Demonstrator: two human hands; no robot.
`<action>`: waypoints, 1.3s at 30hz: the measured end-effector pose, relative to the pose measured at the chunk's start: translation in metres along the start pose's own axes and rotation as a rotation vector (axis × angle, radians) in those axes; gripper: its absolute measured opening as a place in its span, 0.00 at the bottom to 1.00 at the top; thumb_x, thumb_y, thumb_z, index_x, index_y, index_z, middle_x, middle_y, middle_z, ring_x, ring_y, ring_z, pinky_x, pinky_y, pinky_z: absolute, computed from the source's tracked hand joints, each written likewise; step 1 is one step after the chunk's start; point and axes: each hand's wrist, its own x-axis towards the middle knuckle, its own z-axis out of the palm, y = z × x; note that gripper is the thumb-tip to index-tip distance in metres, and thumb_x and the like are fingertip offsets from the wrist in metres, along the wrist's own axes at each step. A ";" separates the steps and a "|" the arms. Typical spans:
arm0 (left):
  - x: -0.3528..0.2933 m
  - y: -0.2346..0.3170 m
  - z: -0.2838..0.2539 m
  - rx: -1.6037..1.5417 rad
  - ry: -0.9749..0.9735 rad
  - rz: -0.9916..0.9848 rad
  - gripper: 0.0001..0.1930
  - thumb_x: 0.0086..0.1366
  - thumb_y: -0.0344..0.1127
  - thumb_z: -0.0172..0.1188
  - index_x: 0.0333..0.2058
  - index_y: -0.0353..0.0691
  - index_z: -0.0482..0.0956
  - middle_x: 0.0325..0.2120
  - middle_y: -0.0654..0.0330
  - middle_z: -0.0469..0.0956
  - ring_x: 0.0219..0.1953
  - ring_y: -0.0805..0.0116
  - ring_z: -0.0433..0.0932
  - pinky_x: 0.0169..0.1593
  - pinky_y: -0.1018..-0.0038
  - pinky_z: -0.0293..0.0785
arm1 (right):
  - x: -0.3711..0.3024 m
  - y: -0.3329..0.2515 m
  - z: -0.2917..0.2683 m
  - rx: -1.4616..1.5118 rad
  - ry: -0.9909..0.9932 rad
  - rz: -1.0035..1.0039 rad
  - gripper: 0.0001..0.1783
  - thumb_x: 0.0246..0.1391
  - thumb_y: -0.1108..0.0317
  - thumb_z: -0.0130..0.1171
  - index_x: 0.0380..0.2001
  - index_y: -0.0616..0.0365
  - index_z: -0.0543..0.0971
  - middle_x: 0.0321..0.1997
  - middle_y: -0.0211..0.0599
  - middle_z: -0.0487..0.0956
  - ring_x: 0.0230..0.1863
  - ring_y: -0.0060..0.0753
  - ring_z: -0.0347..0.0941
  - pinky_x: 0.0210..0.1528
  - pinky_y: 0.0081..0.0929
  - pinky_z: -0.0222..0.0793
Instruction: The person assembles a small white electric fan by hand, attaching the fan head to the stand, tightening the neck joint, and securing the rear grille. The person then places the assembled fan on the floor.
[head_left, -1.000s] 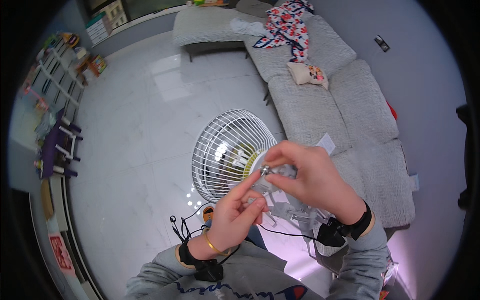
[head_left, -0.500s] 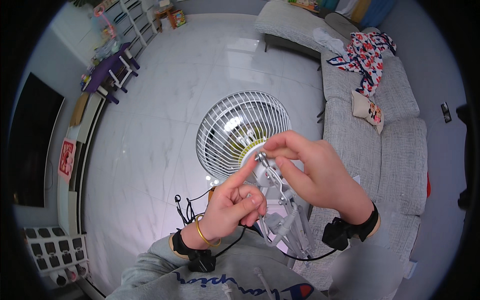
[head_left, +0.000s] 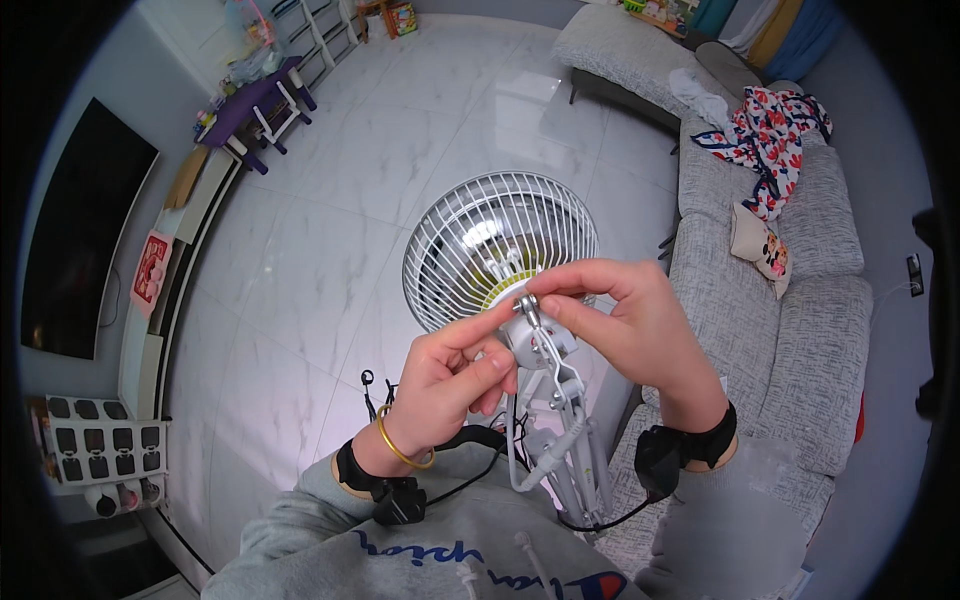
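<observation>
A round fan [head_left: 500,235] with a white wire cage and yellow-green at its hub is fixed to a white jointed arm [head_left: 562,385] with springs and rods. At the arm's upper end sits a small metal bolt [head_left: 526,306]. My right hand [head_left: 630,325] pinches with thumb and index finger at the bolt's right side; its fingertips partly cover it. From the left, my left hand [head_left: 455,380] presses its outstretched index fingertip to the bolt. Its thumb lies over the other curled fingers; whatever they may hold is hidden.
A grey sofa [head_left: 720,330] runs along the right, bearing a cushion [head_left: 760,250] and a patterned cloth [head_left: 770,140]. To the left are a wall screen [head_left: 85,230], a low cabinet [head_left: 150,345] and a purple table [head_left: 245,110]. Black cables [head_left: 370,390] lie beside my left hand.
The view has shifted, so the room appears lower and to the right. The fan head looks slightly more upright. Both hands stay at the bolt, my left a little higher.
</observation>
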 end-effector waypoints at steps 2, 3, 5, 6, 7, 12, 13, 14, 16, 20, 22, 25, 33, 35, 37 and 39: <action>0.000 0.001 0.001 -0.014 0.006 -0.006 0.22 0.59 0.27 0.47 0.53 0.35 0.60 0.20 0.58 0.72 0.14 0.81 0.65 0.17 0.88 0.59 | 0.002 0.001 -0.001 -0.016 0.008 -0.027 0.09 0.43 0.76 0.56 0.31 0.64 0.78 0.26 0.34 0.78 0.30 0.19 0.73 0.34 0.16 0.66; 0.000 0.001 0.001 -0.022 0.005 -0.013 0.22 0.59 0.26 0.47 0.53 0.35 0.60 0.20 0.58 0.72 0.14 0.81 0.65 0.17 0.88 0.59 | 0.003 0.001 -0.001 -0.018 0.009 -0.034 0.08 0.42 0.76 0.57 0.30 0.63 0.78 0.26 0.34 0.78 0.28 0.19 0.72 0.33 0.16 0.66; 0.000 0.002 0.000 -0.028 -0.022 -0.019 0.23 0.59 0.25 0.47 0.55 0.38 0.59 0.21 0.60 0.72 0.16 0.82 0.65 0.19 0.87 0.60 | 0.004 0.001 0.000 -0.046 0.028 -0.031 0.08 0.41 0.76 0.57 0.29 0.63 0.78 0.24 0.34 0.78 0.26 0.18 0.72 0.30 0.16 0.66; 0.001 0.002 0.000 -0.039 -0.038 -0.020 0.23 0.59 0.25 0.46 0.55 0.39 0.58 0.21 0.61 0.72 0.16 0.83 0.65 0.19 0.87 0.60 | 0.005 0.001 0.000 -0.055 0.040 -0.037 0.08 0.41 0.76 0.58 0.29 0.63 0.78 0.23 0.34 0.78 0.25 0.18 0.71 0.29 0.15 0.66; 0.001 0.002 0.000 -0.037 -0.045 -0.026 0.23 0.59 0.25 0.46 0.55 0.39 0.58 0.21 0.61 0.72 0.16 0.83 0.65 0.19 0.87 0.61 | 0.006 0.001 -0.001 -0.089 0.040 -0.019 0.08 0.41 0.76 0.58 0.29 0.63 0.78 0.23 0.34 0.78 0.25 0.17 0.71 0.28 0.15 0.66; 0.004 -0.002 0.003 -0.061 -0.057 -0.016 0.24 0.59 0.25 0.47 0.55 0.40 0.58 0.22 0.61 0.72 0.17 0.83 0.65 0.20 0.87 0.61 | 0.007 0.000 -0.008 -0.146 -0.007 0.040 0.08 0.39 0.76 0.59 0.28 0.63 0.79 0.21 0.32 0.77 0.22 0.15 0.70 0.25 0.14 0.64; 0.004 -0.002 0.004 -0.045 -0.050 -0.009 0.24 0.59 0.25 0.47 0.55 0.40 0.58 0.22 0.61 0.72 0.17 0.83 0.65 0.20 0.87 0.61 | 0.009 -0.001 -0.009 -0.154 -0.026 0.024 0.08 0.39 0.75 0.59 0.27 0.63 0.79 0.21 0.32 0.77 0.22 0.15 0.70 0.24 0.13 0.64; 0.004 -0.003 0.004 -0.028 -0.043 -0.002 0.24 0.59 0.25 0.47 0.55 0.40 0.58 0.22 0.61 0.72 0.17 0.83 0.65 0.20 0.87 0.61 | 0.011 -0.001 -0.010 -0.161 -0.044 0.009 0.07 0.39 0.75 0.59 0.27 0.63 0.79 0.21 0.31 0.77 0.22 0.15 0.69 0.24 0.13 0.64; 0.005 -0.004 0.004 -0.017 -0.043 0.005 0.24 0.59 0.25 0.47 0.55 0.40 0.58 0.22 0.62 0.72 0.17 0.83 0.65 0.20 0.87 0.61 | 0.014 -0.003 -0.012 -0.174 -0.076 -0.013 0.07 0.38 0.74 0.59 0.25 0.64 0.78 0.19 0.32 0.76 0.21 0.16 0.70 0.24 0.14 0.64; 0.005 -0.004 0.004 -0.026 -0.055 0.006 0.24 0.59 0.25 0.47 0.56 0.40 0.58 0.22 0.62 0.72 0.17 0.83 0.65 0.21 0.87 0.62 | 0.021 -0.005 -0.017 -0.183 -0.154 -0.024 0.06 0.37 0.74 0.59 0.22 0.65 0.75 0.17 0.33 0.74 0.21 0.18 0.70 0.24 0.15 0.65; 0.004 -0.004 0.004 -0.025 -0.050 0.004 0.24 0.59 0.25 0.47 0.56 0.40 0.58 0.22 0.62 0.72 0.17 0.83 0.65 0.21 0.87 0.62 | 0.024 -0.005 -0.018 -0.144 -0.199 0.006 0.06 0.37 0.74 0.59 0.22 0.65 0.75 0.17 0.31 0.74 0.20 0.16 0.69 0.24 0.14 0.64; 0.003 -0.005 0.005 -0.031 -0.054 -0.015 0.25 0.59 0.25 0.47 0.56 0.41 0.57 0.21 0.63 0.72 0.17 0.84 0.65 0.21 0.87 0.62 | 0.027 -0.003 -0.018 -0.040 -0.240 0.098 0.05 0.37 0.74 0.58 0.22 0.64 0.75 0.16 0.26 0.72 0.20 0.13 0.66 0.23 0.13 0.62; 0.001 -0.010 0.005 -0.213 -0.132 -0.118 0.27 0.59 0.25 0.47 0.58 0.44 0.53 0.18 0.63 0.71 0.14 0.83 0.64 0.19 0.86 0.61 | 0.028 -0.005 -0.022 -0.118 -0.275 0.125 0.04 0.37 0.75 0.58 0.20 0.64 0.74 0.16 0.23 0.71 0.19 0.11 0.64 0.22 0.11 0.61; 0.001 -0.011 0.005 -0.221 -0.137 -0.126 0.28 0.59 0.25 0.47 0.58 0.44 0.52 0.18 0.62 0.71 0.14 0.82 0.64 0.19 0.86 0.61 | 0.028 -0.004 -0.022 -0.129 -0.266 0.049 0.04 0.37 0.76 0.58 0.20 0.64 0.74 0.15 0.24 0.71 0.19 0.11 0.65 0.22 0.11 0.62; 0.002 -0.011 0.005 -0.201 -0.137 -0.125 0.28 0.59 0.25 0.47 0.58 0.45 0.52 0.18 0.62 0.72 0.14 0.82 0.64 0.19 0.86 0.61 | 0.028 -0.003 -0.021 -0.147 -0.265 -0.003 0.04 0.37 0.76 0.58 0.20 0.64 0.74 0.15 0.25 0.72 0.19 0.11 0.66 0.23 0.12 0.63; 0.002 -0.010 0.005 -0.197 -0.154 -0.131 0.28 0.59 0.25 0.47 0.58 0.45 0.51 0.18 0.62 0.72 0.14 0.82 0.64 0.19 0.86 0.61 | 0.029 -0.001 -0.021 -0.170 -0.270 -0.028 0.04 0.37 0.76 0.57 0.20 0.64 0.73 0.15 0.25 0.72 0.19 0.12 0.67 0.23 0.12 0.64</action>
